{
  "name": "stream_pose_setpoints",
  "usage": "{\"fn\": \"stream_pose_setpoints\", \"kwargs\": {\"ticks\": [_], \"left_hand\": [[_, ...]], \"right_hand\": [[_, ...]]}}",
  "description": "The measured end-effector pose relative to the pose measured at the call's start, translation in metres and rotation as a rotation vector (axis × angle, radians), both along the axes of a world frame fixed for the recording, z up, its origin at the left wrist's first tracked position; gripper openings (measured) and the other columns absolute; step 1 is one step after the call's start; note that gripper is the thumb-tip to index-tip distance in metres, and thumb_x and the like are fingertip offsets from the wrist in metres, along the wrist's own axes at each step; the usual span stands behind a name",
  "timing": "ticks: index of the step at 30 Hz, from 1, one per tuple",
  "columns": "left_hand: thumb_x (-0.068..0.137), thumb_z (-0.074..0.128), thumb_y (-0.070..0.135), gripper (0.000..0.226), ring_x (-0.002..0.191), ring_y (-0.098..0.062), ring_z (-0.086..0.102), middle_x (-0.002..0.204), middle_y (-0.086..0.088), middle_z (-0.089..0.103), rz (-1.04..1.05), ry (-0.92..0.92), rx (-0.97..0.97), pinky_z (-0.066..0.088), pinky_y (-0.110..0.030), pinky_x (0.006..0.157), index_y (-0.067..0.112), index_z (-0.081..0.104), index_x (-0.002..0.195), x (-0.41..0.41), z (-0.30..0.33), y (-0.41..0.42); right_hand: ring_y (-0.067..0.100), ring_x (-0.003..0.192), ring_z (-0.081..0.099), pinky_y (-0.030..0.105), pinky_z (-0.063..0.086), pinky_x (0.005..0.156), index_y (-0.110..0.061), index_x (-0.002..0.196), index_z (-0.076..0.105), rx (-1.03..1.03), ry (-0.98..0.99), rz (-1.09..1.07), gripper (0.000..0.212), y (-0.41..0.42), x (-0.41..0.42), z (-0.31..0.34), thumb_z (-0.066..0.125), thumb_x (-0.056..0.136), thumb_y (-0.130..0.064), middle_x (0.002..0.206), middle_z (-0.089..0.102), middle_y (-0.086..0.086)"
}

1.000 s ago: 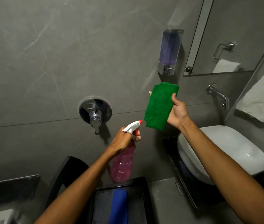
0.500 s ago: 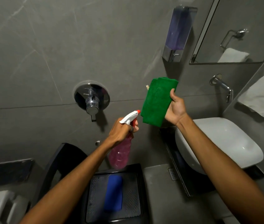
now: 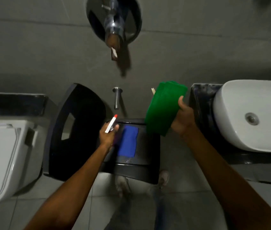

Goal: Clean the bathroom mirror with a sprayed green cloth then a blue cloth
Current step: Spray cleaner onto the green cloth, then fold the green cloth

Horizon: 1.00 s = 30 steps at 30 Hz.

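Note:
My right hand [image 3: 182,118] grips a folded green cloth [image 3: 163,108], held upright at the centre right. My left hand [image 3: 109,135] is closed around a spray bottle [image 3: 111,124]; only its white head with a red nozzle shows, and the pink body is hidden under my hand. A folded blue cloth [image 3: 128,141] lies flat on the seat of a black chair [image 3: 141,163] just below both hands. The mirror is out of view.
A white basin [image 3: 241,120] sits on a dark counter [image 3: 197,100] to the right. A white toilet [image 3: 0,155] stands at the left. The chair's black backrest [image 3: 76,130] is left of my left hand. A chrome shower valve [image 3: 114,22] and spout [image 3: 116,98] are on the grey wall.
The view has tilted sharply downward, so the mirror and soap dispenser are gone from sight. Both hands have lowered toward the chair seat, still holding the bottle and the green cloth.

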<state>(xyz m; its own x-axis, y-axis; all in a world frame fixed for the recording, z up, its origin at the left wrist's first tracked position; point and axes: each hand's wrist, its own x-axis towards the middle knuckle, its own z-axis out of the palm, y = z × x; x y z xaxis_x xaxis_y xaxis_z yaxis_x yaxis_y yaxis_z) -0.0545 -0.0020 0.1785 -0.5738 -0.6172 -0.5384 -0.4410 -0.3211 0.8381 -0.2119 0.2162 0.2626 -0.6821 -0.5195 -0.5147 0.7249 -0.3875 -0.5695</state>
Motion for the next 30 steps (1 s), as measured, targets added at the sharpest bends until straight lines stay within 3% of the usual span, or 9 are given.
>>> {"fn": "stream_pose_setpoints", "kwargs": {"ticks": [4,6,10,14,17,19,23,26,30], "left_hand": [[0.093,0.066,-0.009,0.041,0.105,-0.026,0.056,0.12,-0.025,0.063,0.044,-0.079,0.02,0.051,-0.037,0.098,-0.015,0.06,0.132,0.015,-0.055,-0.004],[0.093,0.066,-0.009,0.05,0.127,-0.033,0.058,0.145,-0.033,0.056,0.091,-0.09,0.067,0.045,-0.044,0.118,-0.014,0.054,0.141,0.017,-0.071,-0.004],[0.092,0.066,-0.01,0.062,0.134,-0.031,0.056,0.155,-0.032,0.048,0.14,-0.082,0.088,0.037,-0.044,0.125,-0.009,0.044,0.15,0.008,-0.082,-0.012],[0.089,0.067,-0.013,0.075,0.131,-0.029,0.057,0.151,-0.021,0.054,0.093,-0.2,0.072,0.041,-0.045,0.122,-0.003,0.036,0.157,0.014,-0.084,-0.012],[0.088,0.07,-0.006,0.06,0.117,-0.027,0.062,0.128,-0.016,0.063,0.157,-0.429,0.23,0.052,-0.041,0.102,-0.008,0.051,0.145,0.02,-0.072,0.016],[0.094,0.072,0.016,0.05,0.122,-0.03,0.06,0.132,-0.014,0.062,-0.031,-0.417,0.365,0.05,-0.045,0.107,-0.005,0.058,0.137,0.012,-0.054,0.046],[0.102,0.041,0.061,0.063,0.127,-0.025,0.065,0.134,-0.006,0.07,-0.496,0.06,0.734,0.048,-0.045,0.114,0.016,0.063,0.14,-0.051,0.027,0.08],[0.102,0.052,0.049,0.048,0.102,-0.02,0.079,0.113,-0.007,0.082,-0.646,0.192,0.834,0.065,-0.037,0.086,0.012,0.076,0.121,-0.106,0.102,0.089],[0.099,0.066,0.018,0.014,0.073,-0.011,0.08,0.087,-0.004,0.084,-0.895,0.142,0.447,0.067,-0.027,0.067,0.007,0.072,0.106,-0.16,0.195,0.115]], "right_hand": [[0.026,0.117,0.071,0.045,0.059,0.096,-0.015,0.118,0.076,-0.007,-0.075,0.005,0.06,-0.009,0.022,-0.052,0.032,0.103,-0.053,0.125,0.074,0.009],[0.027,0.119,0.07,0.047,0.058,0.097,-0.014,0.119,0.075,-0.018,-0.087,0.0,0.062,-0.01,0.028,-0.069,0.031,0.103,-0.054,0.127,0.073,0.01],[0.029,0.119,0.069,0.05,0.055,0.103,-0.012,0.12,0.075,-0.04,-0.071,-0.029,0.059,-0.009,0.033,-0.08,0.037,0.101,-0.053,0.128,0.072,0.012],[0.029,0.114,0.071,0.051,0.055,0.102,-0.012,0.116,0.076,-0.02,-0.063,-0.05,0.056,-0.001,0.034,-0.067,0.043,0.096,-0.053,0.124,0.074,0.012],[0.027,0.112,0.072,0.05,0.055,0.101,-0.012,0.114,0.077,-0.01,-0.046,-0.081,0.055,0.006,0.036,-0.04,0.046,0.092,-0.053,0.122,0.075,0.011],[0.026,0.112,0.073,0.049,0.056,0.101,-0.013,0.113,0.077,-0.017,-0.03,-0.1,0.056,0.013,0.035,-0.019,0.044,0.093,-0.053,0.121,0.075,0.01],[0.03,0.119,0.067,0.052,0.046,0.106,-0.011,0.134,0.062,-0.044,0.012,-0.14,0.065,0.034,0.031,0.027,0.026,0.103,-0.055,0.133,0.068,0.011],[0.033,0.132,0.056,0.054,0.04,0.112,-0.009,0.15,0.044,-0.076,0.074,-0.209,0.068,0.047,0.021,0.071,0.026,0.104,-0.055,0.149,0.054,0.011],[0.039,0.145,0.041,0.056,0.024,0.124,-0.005,0.154,0.036,-0.098,0.181,-0.385,0.073,0.078,-0.009,0.127,0.031,0.102,-0.056,0.156,0.042,0.021]]}}
